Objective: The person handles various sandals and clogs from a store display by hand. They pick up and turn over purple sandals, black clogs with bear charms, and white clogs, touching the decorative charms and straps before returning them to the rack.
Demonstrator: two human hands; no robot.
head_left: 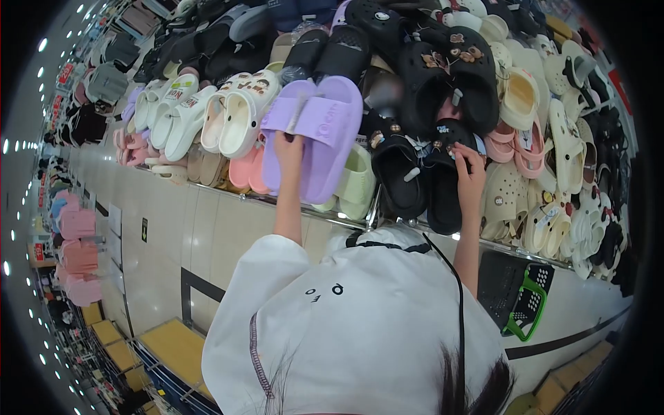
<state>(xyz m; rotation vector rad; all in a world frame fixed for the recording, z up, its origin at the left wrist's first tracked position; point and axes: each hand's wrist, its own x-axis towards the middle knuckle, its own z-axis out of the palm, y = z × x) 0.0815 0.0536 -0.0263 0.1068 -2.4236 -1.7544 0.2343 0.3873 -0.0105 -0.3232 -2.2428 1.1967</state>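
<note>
A pair of purple slides (330, 142) hangs in front of the shoe display, and my left hand (289, 144) is closed on them near the strap of the left one. To the right, a pair of black clogs (400, 176) with charms on top lies at the display's front edge. My right hand (470, 164) touches the top of the right black clog, its fingers bent around the charms. White clogs (241, 123) sit left of the purple slides. A light green clog (356, 176) shows partly behind them.
Pink clogs (529, 149) and beige clogs (503, 197) fill the display to the right. A metal rail (332, 217) runs along its front. A black shopping basket with a green handle (529, 304) stands on the floor at right. Cardboard boxes (173, 353) are at lower left.
</note>
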